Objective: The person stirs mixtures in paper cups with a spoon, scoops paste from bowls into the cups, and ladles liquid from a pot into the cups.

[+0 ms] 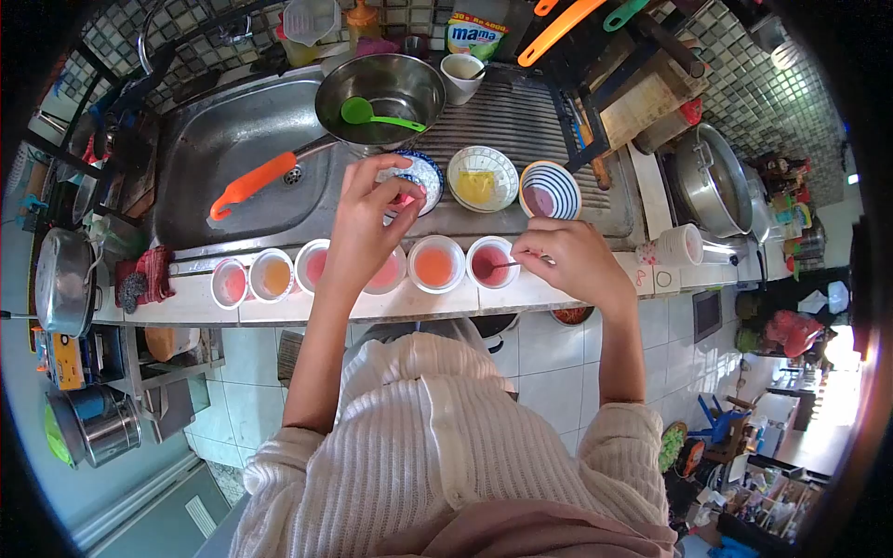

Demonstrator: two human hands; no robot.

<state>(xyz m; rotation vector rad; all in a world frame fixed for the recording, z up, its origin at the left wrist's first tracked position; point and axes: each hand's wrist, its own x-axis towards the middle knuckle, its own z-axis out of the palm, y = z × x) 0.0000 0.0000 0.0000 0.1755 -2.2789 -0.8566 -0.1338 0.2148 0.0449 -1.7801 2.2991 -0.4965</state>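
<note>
Six cups (pixel 434 265) line the front edge of the table (pixel 530 290), with a spoon (pixel 507 266) in the last

At the far left, one red cloth (pixel 158 274) lies at the table's end. The sink (pixel 200 244) comes next, its near rim running behind the row of cups; one orange handle (pixel 251 184) slants across the basin, which gives the widest open room here. The six cups that show stand almost rim to rim, close to the front edge, holding red, orange, pink, pink, orange-red and deep red from left to right; the left forearm crosses in front of the row between the third and fourth.

Behind the row, the left hand (pixel 365 212) is raised, thumb and forefinger curved toward each other at a pink patch; I cannot tell whether they pinch something. Beyond it sits one metal bowl (pixel 419 79) with one green ladle (pixel 357 111).

Three kinds of small bowl follow: blue-patterned (pixel 429 177), partly hidden by the hand and hard to count; one white bowl (pixel 502 166) with yellow inside; one striped bowl (pixel 564 191). A narrow strip separates them from the cups.

The right hand (pixel 579 265) has its fingers clamped on the spoon, which dips into the sixth cup. To its right, a bit of tabletop leads to one stack of cups (pixel 686 245), then one large pot (pixel 714 181).
</note>
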